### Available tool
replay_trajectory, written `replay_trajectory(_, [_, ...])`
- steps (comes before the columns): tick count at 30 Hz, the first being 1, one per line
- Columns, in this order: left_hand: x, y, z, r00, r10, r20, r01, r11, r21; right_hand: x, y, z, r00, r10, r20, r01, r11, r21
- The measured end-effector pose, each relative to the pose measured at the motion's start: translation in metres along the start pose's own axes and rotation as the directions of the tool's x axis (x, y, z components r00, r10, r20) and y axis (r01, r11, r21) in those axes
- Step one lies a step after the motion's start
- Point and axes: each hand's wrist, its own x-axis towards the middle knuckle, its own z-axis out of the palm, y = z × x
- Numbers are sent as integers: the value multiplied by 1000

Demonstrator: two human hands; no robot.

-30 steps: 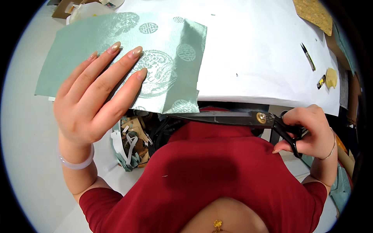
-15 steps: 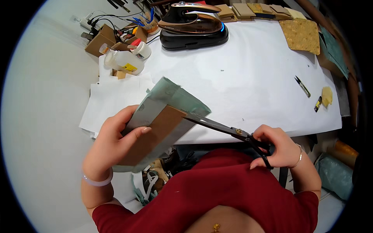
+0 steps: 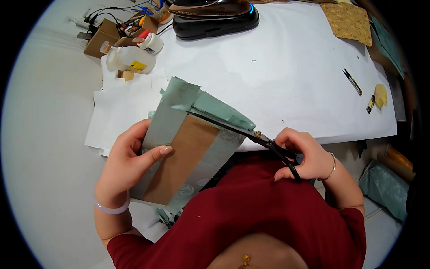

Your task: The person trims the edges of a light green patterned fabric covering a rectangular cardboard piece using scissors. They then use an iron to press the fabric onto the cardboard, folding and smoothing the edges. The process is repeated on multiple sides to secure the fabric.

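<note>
My left hand grips the left side of a brown board partly wrapped in pale green patterned fabric, its thumb lying on top of the board. Loose green fabric stands past the board's far edge. In my right hand are black scissors, fingers through the handle loops. Their long blades lie along the board's far edge, against the green fabric, with the tip near the inner corner of the left fabric fold. The fingers under the board are hidden.
An iron on a black base stands at the back. Bottles and a cardboard box are at the back left, over white paper sheets. Thread snips, a small yellow piece and a cork sheet lie right.
The scissors have moved left and deeper along the board's far edge, my right hand with them. The wrapped board has turned flatter toward me. The whole view has shifted slightly.
</note>
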Motion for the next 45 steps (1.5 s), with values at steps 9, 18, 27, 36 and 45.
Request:
replay_trajectory(9, [5,-10,-1,999,43,33,-42,999,-8,12,-1,3,1000,-12,18,10,997,82])
replay_trajectory(18, [5,-3,3,998,7,58,-2,997,-78,21,-6,4,999,-34,14,32,995,92])
replay_trajectory(27, [10,-6,1,991,70,113,-66,997,-44,25,-7,6,999,-28,16,27,995,100])
replay_trajectory(36, [13,-5,-2,989,52,137,-47,998,-43,28,-8,9,1000,-27,6,26,993,114])
replay_trajectory(45, [18,-11,-7,987,99,130,-98,995,-11,32,-6,7,999,20,28,-22,995,95])
